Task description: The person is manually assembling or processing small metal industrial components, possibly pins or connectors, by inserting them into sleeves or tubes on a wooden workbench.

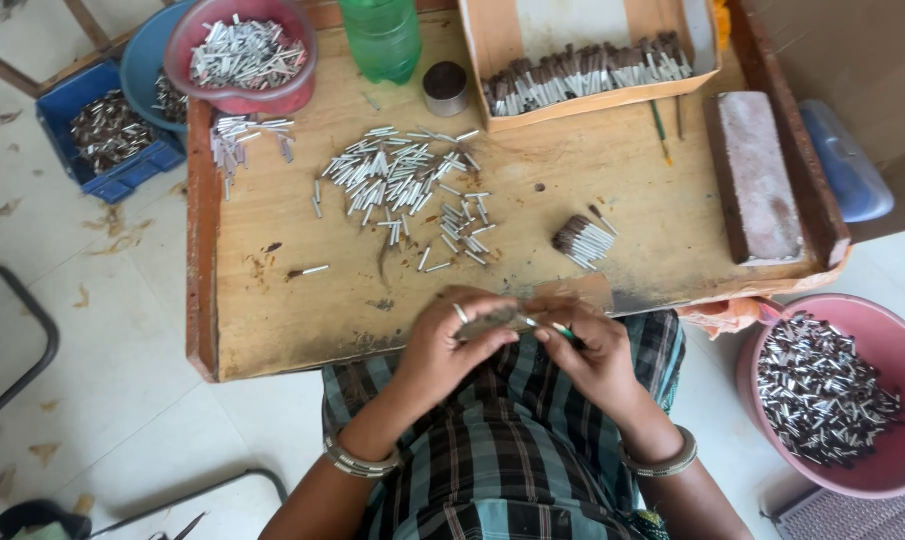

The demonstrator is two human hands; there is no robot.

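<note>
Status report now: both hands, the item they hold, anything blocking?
Left hand and right hand together pinch a small tube at the wooden tray edge. Loose tubes lie farther up, clear of hands.

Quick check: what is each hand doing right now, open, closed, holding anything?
Left hand: closed on a small brown bundle.
Right hand: closed, pinching a thin green-tipped stick against the bundle.

Head cam, steep downward, near wooden tray (pixel 272 330).
</note>
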